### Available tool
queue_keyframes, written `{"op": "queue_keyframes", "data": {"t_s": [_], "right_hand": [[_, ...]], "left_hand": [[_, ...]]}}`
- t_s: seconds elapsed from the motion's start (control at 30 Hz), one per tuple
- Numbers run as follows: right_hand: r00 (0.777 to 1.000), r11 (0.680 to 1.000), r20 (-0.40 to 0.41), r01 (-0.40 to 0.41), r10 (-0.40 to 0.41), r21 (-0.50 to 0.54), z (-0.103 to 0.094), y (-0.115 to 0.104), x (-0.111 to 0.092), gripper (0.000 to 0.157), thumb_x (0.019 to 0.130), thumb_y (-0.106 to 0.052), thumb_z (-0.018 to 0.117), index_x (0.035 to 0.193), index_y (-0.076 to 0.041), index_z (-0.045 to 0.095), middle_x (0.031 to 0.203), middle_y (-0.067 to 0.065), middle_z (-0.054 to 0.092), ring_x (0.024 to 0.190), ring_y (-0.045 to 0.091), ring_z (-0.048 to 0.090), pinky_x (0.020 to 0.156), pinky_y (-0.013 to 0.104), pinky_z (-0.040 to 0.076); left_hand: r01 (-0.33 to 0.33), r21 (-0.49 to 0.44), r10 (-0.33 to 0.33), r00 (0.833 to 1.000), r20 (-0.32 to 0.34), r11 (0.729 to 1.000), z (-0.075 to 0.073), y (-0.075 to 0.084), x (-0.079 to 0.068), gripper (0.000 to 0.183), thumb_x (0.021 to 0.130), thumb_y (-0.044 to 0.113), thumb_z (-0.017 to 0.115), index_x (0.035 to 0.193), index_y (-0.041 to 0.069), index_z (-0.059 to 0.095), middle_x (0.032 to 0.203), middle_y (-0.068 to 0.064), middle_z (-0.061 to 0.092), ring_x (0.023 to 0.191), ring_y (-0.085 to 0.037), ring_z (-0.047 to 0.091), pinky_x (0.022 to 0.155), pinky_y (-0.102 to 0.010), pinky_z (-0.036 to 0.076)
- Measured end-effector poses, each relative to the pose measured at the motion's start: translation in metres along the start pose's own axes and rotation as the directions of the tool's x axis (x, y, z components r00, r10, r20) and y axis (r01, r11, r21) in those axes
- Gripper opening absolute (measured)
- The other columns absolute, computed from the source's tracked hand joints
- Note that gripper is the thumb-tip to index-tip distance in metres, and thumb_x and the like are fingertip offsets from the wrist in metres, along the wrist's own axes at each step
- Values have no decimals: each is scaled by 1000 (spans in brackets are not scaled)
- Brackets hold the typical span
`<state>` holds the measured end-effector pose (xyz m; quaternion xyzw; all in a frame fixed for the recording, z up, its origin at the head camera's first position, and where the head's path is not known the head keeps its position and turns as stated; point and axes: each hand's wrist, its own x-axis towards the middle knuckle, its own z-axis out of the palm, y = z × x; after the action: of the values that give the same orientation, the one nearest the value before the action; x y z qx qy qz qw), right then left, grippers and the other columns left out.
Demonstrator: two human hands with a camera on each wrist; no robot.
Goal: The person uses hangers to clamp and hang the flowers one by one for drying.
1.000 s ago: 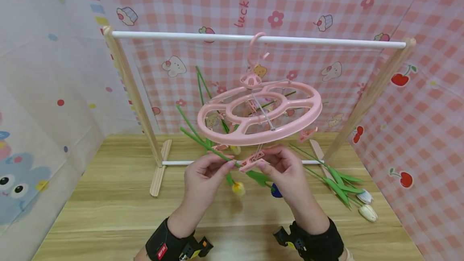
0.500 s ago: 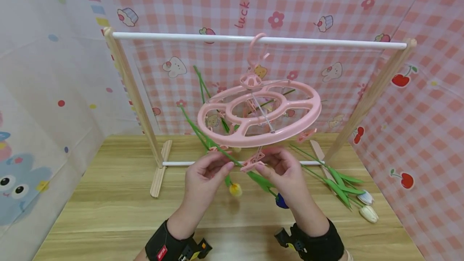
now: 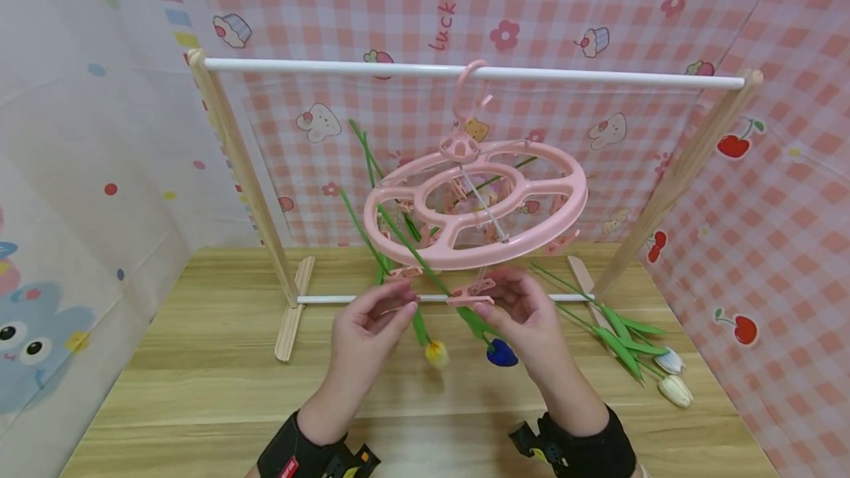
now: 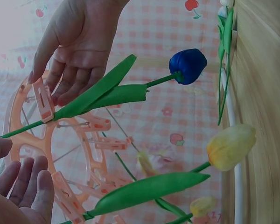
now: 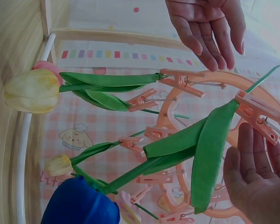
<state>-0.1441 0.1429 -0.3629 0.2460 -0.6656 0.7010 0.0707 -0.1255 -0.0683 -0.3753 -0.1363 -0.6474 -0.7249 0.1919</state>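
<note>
A pink round clip hanger [image 3: 534, 246] hangs in front of me. One of its clips [image 3: 470, 299] holds the green stem of a blue tulip [image 3: 502, 353], bloom down. My right hand [image 3: 527, 316] has its thumb and fingers at that clip's handle ends, pinching it. Left of it, my left hand [image 3: 372, 330] holds nothing; its fingers are apart from the stem, as the left wrist view shows. Just beyond the left fingertips, a yellow tulip [image 3: 436, 353] hangs from a neighbouring clip [image 5: 182, 80]. More tulips on the far side are partly hidden by the ring.
A rack with a white top bar [image 3: 319, 67] and wooden posts [image 3: 242, 175] carries the hanger. Two whitish tulips [image 3: 675, 391] lie on the wooden table [image 3: 219, 404] at the right. A pink checked cloth [image 3: 398, 6] stands behind.
My left hand has let go of the blue tulip's stem and drawn slightly left. The stem has swung to a steeper slant in the clip. My right hand stays at the clip.
</note>
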Motion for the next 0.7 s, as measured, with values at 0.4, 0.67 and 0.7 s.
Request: {"op": "queue_keyframes", "data": {"t_s": [0.4,0.67,0.7], "right_hand": [[995,996,-62,73,-76,-56,-9,7,-1,47,83,11,60,128,5,47,113,12,60,103,23,55,88,31,47],[992,995,-106,64,-72,-72,-26,13,-6,50,85,9,58,133,1,43,115,10,60,106,28,53,92,33,45],[992,995,-111,57,-65,-79,-30,14,-8,48,87,7,58,132,2,43,116,11,60,107,29,53,92,32,45]], "left_hand": [[-20,7,20,1000,-14,1000,-15,-9,2,29,82,1,67,109,-8,61,105,-18,64,96,-25,61,82,-34,51],[-46,30,48,996,-72,998,-28,-16,5,27,83,-3,65,108,-11,59,103,-24,61,92,-25,62,79,-32,53],[-48,32,50,995,-83,998,-30,-16,5,27,83,-5,64,108,-11,59,103,-24,60,92,-25,61,79,-31,53]]}}
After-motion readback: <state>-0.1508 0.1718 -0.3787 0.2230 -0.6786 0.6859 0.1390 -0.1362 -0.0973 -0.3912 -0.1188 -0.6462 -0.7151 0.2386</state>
